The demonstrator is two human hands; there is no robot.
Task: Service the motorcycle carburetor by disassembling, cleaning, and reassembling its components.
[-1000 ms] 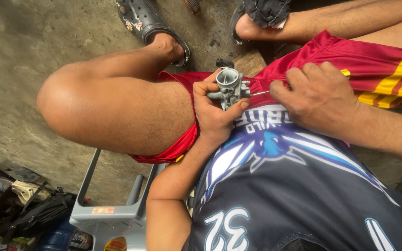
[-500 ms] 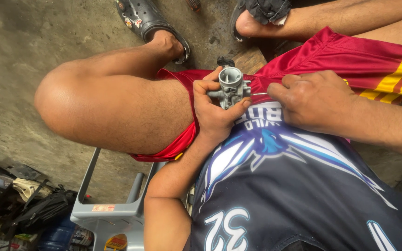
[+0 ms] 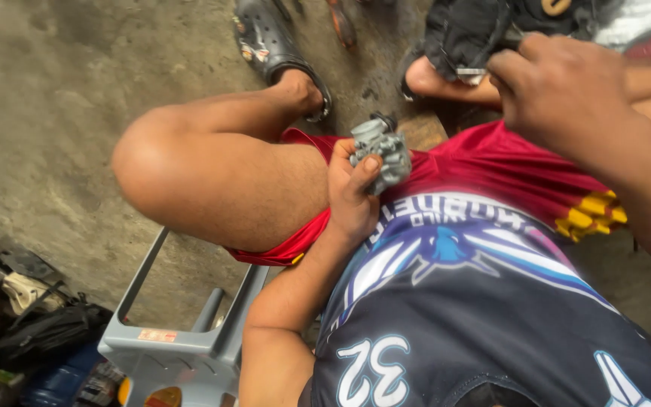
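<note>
Left hand (image 3: 352, 197) closed around a small grey metal carburettor (image 3: 380, 151), held upright over the lap against red shorts (image 3: 514, 169); right hand (image 3: 566, 90) raised well apart, fingers curled on a dark cloth (image 3: 469, 34), grip unclear; grey plastic stool (image 3: 182, 339) beneath; black sandal (image 3: 273, 45) on the concrete floor (image 3: 54, 113).

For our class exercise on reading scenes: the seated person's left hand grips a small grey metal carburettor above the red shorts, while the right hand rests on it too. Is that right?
Not quite. In the head view the left hand grips the small grey metal carburettor above the red shorts, but the right hand is apart from it, raised near a dark cloth.
</note>
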